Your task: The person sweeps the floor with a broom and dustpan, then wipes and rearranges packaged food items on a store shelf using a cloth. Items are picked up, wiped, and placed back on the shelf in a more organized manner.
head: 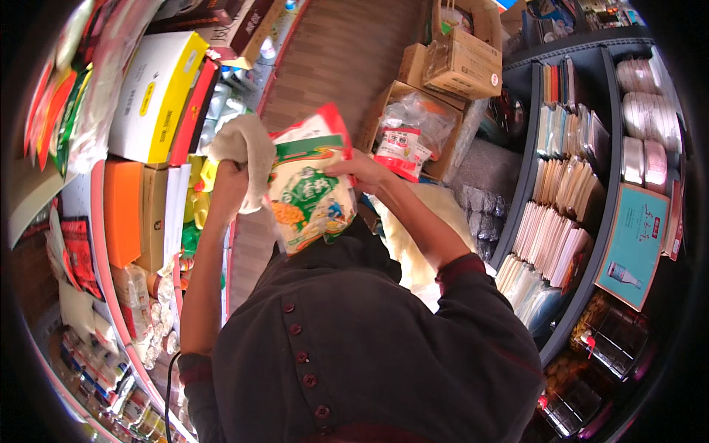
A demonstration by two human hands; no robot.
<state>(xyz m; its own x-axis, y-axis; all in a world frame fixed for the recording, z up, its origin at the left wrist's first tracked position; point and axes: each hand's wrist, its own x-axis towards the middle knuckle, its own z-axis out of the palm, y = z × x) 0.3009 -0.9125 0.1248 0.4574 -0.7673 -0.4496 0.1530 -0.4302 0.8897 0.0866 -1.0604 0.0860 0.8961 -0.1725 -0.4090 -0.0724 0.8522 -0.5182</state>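
Observation:
My left hand grips a beige cloth, whose folds hang over the fingers and down past the wrist. Beside it, my right hand pinches the right edge of a plastic food packet. The packet is cream-coloured with red corners, a green band and a printed picture of food. It is held tilted in front of my chest, and the cloth's edge is close to its left side. Whether the two touch is hard to tell. The packet's back is hidden from view.
Store shelves run along my left, with a yellow-and-white box and an orange box. To the right, an open carton holds red-and-white bags. A grey rack carries stacked packs and bowls. The wooden floor stretches ahead.

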